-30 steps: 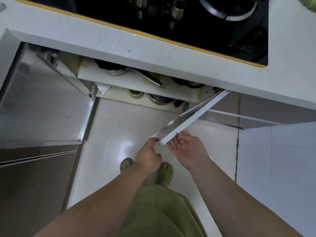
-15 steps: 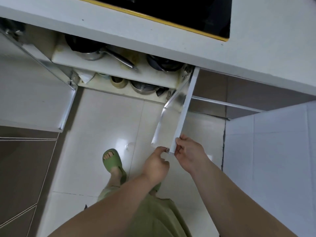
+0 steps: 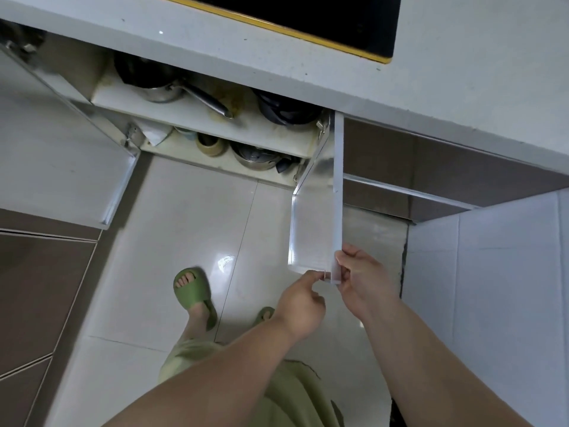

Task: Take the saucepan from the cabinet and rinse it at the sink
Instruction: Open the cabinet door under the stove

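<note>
The cabinet under the white counter stands with both doors swung out. A steel saucepan [image 3: 160, 87] with a long handle pointing right rests on the upper shelf [image 3: 197, 118]. My right hand [image 3: 363, 282] grips the outer edge of the right cabinet door [image 3: 317, 217]. My left hand [image 3: 303, 306] pinches the same door's lower corner from the inner side. Both hands are well in front of the saucepan.
A dark pot [image 3: 286, 109] sits at the right of the upper shelf. A steel pot [image 3: 258, 157] and a tape roll [image 3: 211, 144] lie on the lower shelf. The left door [image 3: 61, 167] is wide open. A black hob [image 3: 323, 16] sits in the counter above. My sandalled foot [image 3: 194, 292] is on the white floor tiles.
The right cabinet door has swung further out to stand nearly straight towards me. Both hands moved with its edge. My view shifted right and down, and my left foot stepped back.
</note>
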